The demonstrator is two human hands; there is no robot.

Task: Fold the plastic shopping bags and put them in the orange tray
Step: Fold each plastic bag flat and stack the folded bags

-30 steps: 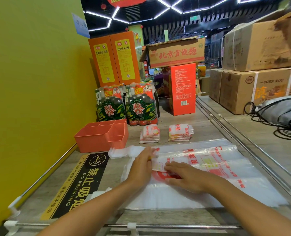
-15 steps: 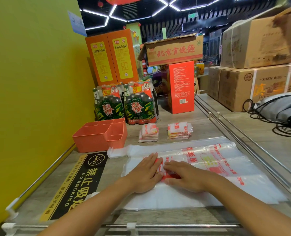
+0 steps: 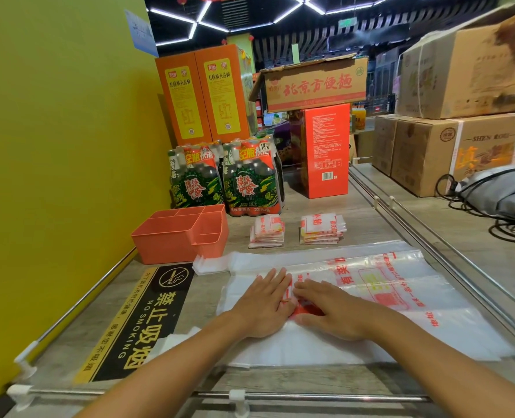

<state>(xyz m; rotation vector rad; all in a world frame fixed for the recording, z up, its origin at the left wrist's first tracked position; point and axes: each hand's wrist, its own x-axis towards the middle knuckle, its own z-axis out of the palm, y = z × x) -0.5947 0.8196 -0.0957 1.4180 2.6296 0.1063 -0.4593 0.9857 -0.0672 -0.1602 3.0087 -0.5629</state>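
Since 1 s ago left hand (image 3: pixel 263 306) has slid down off the bag's top edge, now flat beside right hand (image 3: pixel 331 312), both spread, pressing plastic bag (image 3: pixel 385 285) on desk just right of orange tray (image 3: pixel 171 239). Smooth outward w/ even pressure before folding.

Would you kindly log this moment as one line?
hands: left, right flat on bag | tray: no bags visible | folded stacks: behind bag

Wooden shelf (image 3: pixel 307 203), plastic bag (image 3: pixel 400 285), orange tray (image 3: pixel 171 239), folded bags (image 3: pixel 322 229)
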